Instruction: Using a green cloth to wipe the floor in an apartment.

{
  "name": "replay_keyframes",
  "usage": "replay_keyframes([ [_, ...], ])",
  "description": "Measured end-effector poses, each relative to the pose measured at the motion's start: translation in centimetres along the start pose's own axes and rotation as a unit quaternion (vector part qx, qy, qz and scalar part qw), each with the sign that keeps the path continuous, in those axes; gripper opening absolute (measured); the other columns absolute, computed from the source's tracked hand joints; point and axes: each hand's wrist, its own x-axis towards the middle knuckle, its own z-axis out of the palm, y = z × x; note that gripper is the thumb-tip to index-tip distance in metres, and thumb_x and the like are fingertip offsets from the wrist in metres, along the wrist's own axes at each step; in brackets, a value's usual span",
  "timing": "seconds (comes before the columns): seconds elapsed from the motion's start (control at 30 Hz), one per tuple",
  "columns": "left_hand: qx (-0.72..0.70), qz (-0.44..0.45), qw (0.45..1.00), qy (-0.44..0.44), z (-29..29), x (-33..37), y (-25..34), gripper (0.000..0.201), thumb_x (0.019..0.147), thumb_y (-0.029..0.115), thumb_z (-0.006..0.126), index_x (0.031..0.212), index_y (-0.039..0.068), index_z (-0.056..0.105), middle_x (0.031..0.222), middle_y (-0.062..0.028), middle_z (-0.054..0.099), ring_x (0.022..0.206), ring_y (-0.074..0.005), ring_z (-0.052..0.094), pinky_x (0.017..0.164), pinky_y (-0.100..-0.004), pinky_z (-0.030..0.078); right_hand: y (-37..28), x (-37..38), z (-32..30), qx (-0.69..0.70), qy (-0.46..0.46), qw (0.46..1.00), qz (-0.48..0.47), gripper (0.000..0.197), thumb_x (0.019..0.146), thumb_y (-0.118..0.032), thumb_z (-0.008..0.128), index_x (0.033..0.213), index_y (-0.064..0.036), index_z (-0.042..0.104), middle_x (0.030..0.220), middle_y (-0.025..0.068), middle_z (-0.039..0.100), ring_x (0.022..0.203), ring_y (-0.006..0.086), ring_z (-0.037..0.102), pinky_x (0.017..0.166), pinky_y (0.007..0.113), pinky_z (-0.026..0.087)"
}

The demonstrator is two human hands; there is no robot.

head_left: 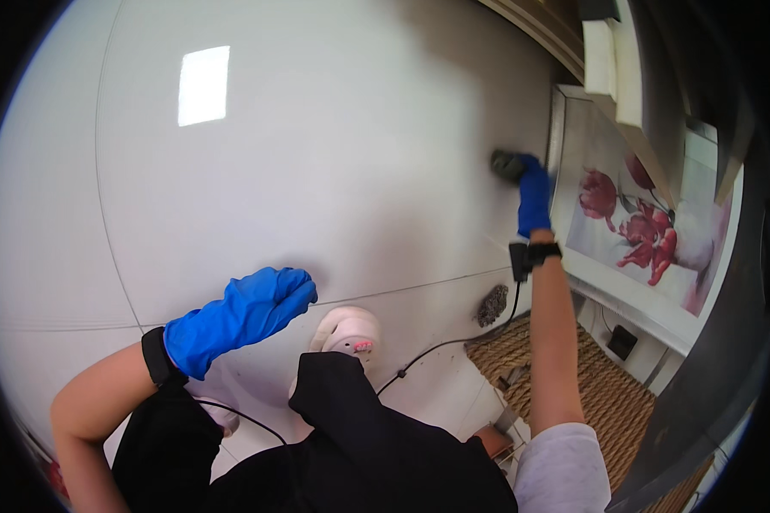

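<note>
1. The person is crouching over a glossy white tiled floor [316,154], and both hands are wearing blue gloves.
2. The right hand [532,192] is reaching far out to the right, with the arm stretched nearly straight. Its fingers are closing around a dark grey scrubbing pad [506,163] and pressing it onto the floor.
3. The pad is sitting on the white tile just beside the edge of a panel printed with red flowers [637,218], which is lying along the right side of the view.
4. The left hand [246,312] is hovering low over the floor near the person's knee. Its fingers are curling together into a loose fist, and nothing is showing inside them.
5. A black band is circling each wrist, and a thin black cable [441,346] is trailing from the right wrist down across the floor.
6. A second dark scouring pad [491,305] is lying loose on the tile, near the right forearm and apart from either hand.
7. A woven brown mat [590,385] is lying under the right elbow, touching the tile's edge.
8. A white shoe with a pink mark [351,332] is poking out below the person's black trousers, between the two arms.
</note>
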Motion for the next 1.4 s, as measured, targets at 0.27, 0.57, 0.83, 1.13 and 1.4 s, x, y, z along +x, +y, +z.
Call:
replay_keyframes([
  [0.27,0.218,0.157,0.963,0.013,-0.1,0.6,2.1,0.014,0.087,0.017,0.052,0.083,0.003,0.055,0.069,-0.0129,0.055,0.061,-0.0288,0.055,0.055,-0.0341,0.045,3.4,-22.2,3.8,-0.136,0.020,0.990,-0.021,0.015,0.082,0.001,0.045,0.084,-0.0002,0.060,0.083,0.0068,0.057,0.081,0.0191,0.054,0.078,0.029,0.043],
  [0.57,0.359,0.173,0.916,-0.047,-3.3,-9.0,-1.1,0.019,0.081,0.017,0.056,0.070,0.003,0.050,0.064,-0.0145,0.052,0.056,-0.0332,0.053,0.050,-0.0410,0.042,4.4,-38.5,9.0,-0.121,0.051,0.984,0.123,0.014,0.080,0.002,0.047,0.078,0.0004,0.061,0.087,0.0088,0.061,0.081,0.0181,0.057,0.078,0.030,0.045],
  [0.83,0.355,0.222,0.898,-0.133,-2.5,-14.6,-6.9,0.018,0.078,0.017,0.057,0.069,0.005,0.048,0.065,-0.0106,0.049,0.061,-0.0294,0.052,0.053,-0.0388,0.040,1.1,-37.8,3.8,-0.208,0.140,0.921,0.299,0.034,0.087,-0.022,0.044,0.098,0.0046,0.062,0.092,0.0156,0.065,0.077,0.0249,0.060,0.071,0.035,0.046],
  [1.13,0.591,0.296,0.749,-0.049,1.5,-14.9,-11.8,0.013,0.073,0.021,0.054,0.066,0.011,0.049,0.062,-0.0014,0.044,0.056,-0.0158,0.048,0.049,-0.0299,0.034,-1.2,-31.7,0.6,-0.461,0.093,0.809,0.353,0.047,0.086,-0.034,0.049,0.119,0.0005,0.050,0.115,0.0238,0.054,0.101,0.0347,0.056,0.089,0.039,0.042],
  [1.4,0.419,0.312,0.852,-0.037,3.5,-11.3,-15.1,0.011,0.080,0.020,0.053,0.086,0.010,0.055,0.081,-0.0055,0.054,0.068,-0.0224,0.055,0.061,-0.0329,0.046,1.5,-27.7,-0.2,-0.238,0.002,0.883,0.404,0.031,0.085,-0.028,0.051,0.105,-0.0036,0.055,0.100,0.0140,0.060,0.086,0.0225,0.058,0.074,0.035,0.046],
])
